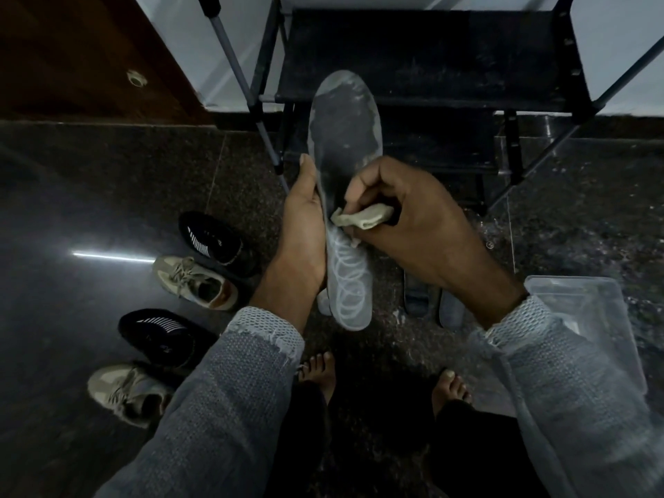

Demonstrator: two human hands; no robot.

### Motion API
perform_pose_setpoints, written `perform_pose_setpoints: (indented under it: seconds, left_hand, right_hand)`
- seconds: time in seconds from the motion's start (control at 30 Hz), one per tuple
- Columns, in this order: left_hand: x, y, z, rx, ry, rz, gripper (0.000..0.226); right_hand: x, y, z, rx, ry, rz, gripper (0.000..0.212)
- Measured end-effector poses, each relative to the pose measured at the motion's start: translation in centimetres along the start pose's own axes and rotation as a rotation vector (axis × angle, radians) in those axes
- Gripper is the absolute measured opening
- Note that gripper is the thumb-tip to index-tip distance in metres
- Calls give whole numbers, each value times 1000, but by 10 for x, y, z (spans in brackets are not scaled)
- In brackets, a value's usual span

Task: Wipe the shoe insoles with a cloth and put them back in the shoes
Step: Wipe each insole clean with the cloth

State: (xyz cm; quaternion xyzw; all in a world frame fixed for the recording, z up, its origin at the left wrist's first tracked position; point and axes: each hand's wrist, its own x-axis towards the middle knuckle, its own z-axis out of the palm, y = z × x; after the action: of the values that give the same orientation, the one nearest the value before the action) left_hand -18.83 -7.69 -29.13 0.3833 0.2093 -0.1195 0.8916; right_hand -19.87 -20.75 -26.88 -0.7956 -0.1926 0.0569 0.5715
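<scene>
Wiping step in hand: left hand [305, 231] grips a grey insole [343, 181] along its left edge, held up in front of the body, toe end pointing away toward a dark shoe rack [431, 59]. Right hand [406, 213] has its fingers curled round a small crumpled beige cloth [363, 216], pressed to the insole's middle. Insole looks thin, flexible foam, long oval, with pale worn patches at the toe and looped white lines at the heel. Cloth looks soft and bunched. Two more dark insoles [418, 298] lie flat on the speckled stone floor [107, 195] just below the hands, probably still waiting. Shoes sit on the floor to the left, well apart from the hands: two black knit shoes [212, 239] and two tan lace-up sneakers [196, 282]. Clear plastic tub [589, 310] at right. Next move, likely: stroke the cloth along the full length, then slide the insole toe-first into its matching shoe; which shoe I cannot tell.
</scene>
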Motion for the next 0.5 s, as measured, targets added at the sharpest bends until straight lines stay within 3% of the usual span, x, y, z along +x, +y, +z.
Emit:
perform_pose_setpoints:
  seconds: [0.2,0.4,0.5]
  left_hand:
    - [-2,-5,4,-8,-4,-25,55]
    - [-4,1,3,26,-10,-5,55]
    - [-4,0,4,3,-8,-15,59]
  right_hand:
    - [-2,1,7,-105,266,5,17]
    - [0,-1,0,-77,-61,-43,16]
    - [-1,0,5,-72,65,-40,12]
